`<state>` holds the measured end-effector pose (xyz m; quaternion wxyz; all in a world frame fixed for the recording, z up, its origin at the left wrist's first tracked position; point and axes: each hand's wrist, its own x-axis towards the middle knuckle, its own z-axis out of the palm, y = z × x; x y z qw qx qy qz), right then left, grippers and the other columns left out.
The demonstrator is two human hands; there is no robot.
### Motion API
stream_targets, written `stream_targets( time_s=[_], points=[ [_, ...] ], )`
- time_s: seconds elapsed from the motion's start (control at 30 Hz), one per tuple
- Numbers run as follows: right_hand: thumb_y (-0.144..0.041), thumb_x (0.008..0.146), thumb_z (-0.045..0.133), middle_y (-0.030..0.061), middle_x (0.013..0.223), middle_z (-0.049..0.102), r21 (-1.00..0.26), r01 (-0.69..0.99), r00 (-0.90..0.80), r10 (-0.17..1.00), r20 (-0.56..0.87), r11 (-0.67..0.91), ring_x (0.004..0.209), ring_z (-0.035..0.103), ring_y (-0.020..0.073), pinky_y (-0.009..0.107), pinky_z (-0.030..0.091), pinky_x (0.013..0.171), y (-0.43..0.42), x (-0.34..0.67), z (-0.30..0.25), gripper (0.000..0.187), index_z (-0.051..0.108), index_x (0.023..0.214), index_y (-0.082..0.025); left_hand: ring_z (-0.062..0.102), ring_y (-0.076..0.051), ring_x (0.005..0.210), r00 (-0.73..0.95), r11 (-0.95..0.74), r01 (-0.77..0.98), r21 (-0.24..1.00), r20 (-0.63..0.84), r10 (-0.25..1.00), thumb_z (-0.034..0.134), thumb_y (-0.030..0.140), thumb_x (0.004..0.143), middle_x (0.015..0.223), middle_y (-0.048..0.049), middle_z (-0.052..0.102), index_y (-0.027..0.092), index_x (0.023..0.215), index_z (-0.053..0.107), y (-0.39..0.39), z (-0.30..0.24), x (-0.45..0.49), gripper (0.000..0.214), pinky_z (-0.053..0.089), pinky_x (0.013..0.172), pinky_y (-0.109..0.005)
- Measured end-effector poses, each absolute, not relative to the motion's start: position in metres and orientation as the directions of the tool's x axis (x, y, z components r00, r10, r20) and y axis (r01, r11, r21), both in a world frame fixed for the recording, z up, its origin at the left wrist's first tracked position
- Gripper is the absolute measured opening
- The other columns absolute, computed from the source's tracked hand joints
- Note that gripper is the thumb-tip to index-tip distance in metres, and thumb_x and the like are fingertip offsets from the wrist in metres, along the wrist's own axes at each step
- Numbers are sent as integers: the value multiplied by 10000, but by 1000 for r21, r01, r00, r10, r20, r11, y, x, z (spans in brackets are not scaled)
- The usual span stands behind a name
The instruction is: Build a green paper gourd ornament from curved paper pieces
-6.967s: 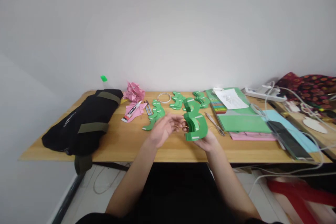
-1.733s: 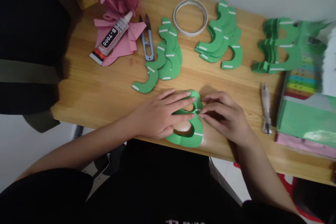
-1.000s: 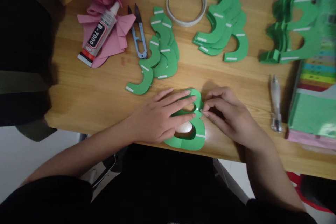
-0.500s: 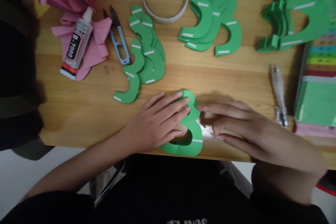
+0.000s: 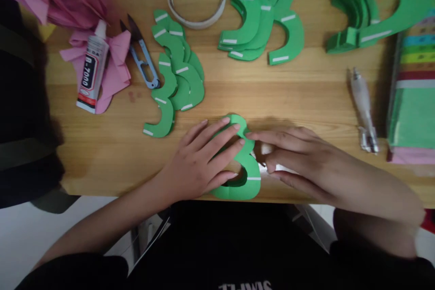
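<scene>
A green number-3-shaped cutout (image 5: pixel 252 167) with a white strip near its lower end lies at the table's front edge. My left hand (image 5: pixel 200 161) rests flat over its left side, fingers spread, pressing it against the table and covering part of it. From the right, the fingertip of my right hand (image 5: pixel 302 158) touches the cutout's right edge at its waist. The thumb and other fingers of that hand are drawn together just beside the edge. A small dark tip shows by them; what they hold is too small to make out.
Behind lie green cutouts with white strips (image 5: pixel 183 70), a second green pile (image 5: pixel 251 22) and a tape roll (image 5: pixel 220 9). At left are thread snips (image 5: pixel 146 61), a B-7000 glue tube (image 5: pixel 91 72) and pink pieces (image 5: pixel 117 77). A clear pen (image 5: pixel 362 104) lies right, near coloured sheets (image 5: pixel 411 118).
The whole view has shifted and tilted slightly. My left hand stays on the green cutout. The right hand's fingertips have moved slightly along the cutout's right edge.
</scene>
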<state>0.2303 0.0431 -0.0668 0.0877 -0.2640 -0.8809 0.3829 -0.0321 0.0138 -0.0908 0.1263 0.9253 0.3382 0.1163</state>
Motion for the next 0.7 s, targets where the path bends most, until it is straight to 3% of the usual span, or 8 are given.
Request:
stream_targets(
  time_s=[0.17,0.47,0.7],
  points=[
    [-242,970,444,123,1373,552,-715,389,-844,535,-24,581,1216,540,253,440,429,974,42,229,-70,208,639,952,-172,475,-308,1322,717,-718,640,272,124,686,360,444,987,1370,-126,562,146,1254,568,11,-86,-26,451,399,1076,-456],
    [-236,962,460,110,1326,578,-737,392,-825,564,-16,552,1208,536,233,440,403,1020,39,229,-73,187,622,886,-181,465,-393,1306,714,-723,673,153,121,690,268,537,991,1367,-227,519,58,1282,537,-2,-84,-13,622,400,1041,-511],
    [-243,955,475,115,1367,550,-752,386,-834,551,-36,535,1242,520,245,452,413,1027,41,228,-71,170,628,931,-175,468,-405,1307,724,-735,654,180,133,677,364,573,957,1375,-252,509,81,1286,541,0,-86,-18,617,409,1036,-529]
  ],
)
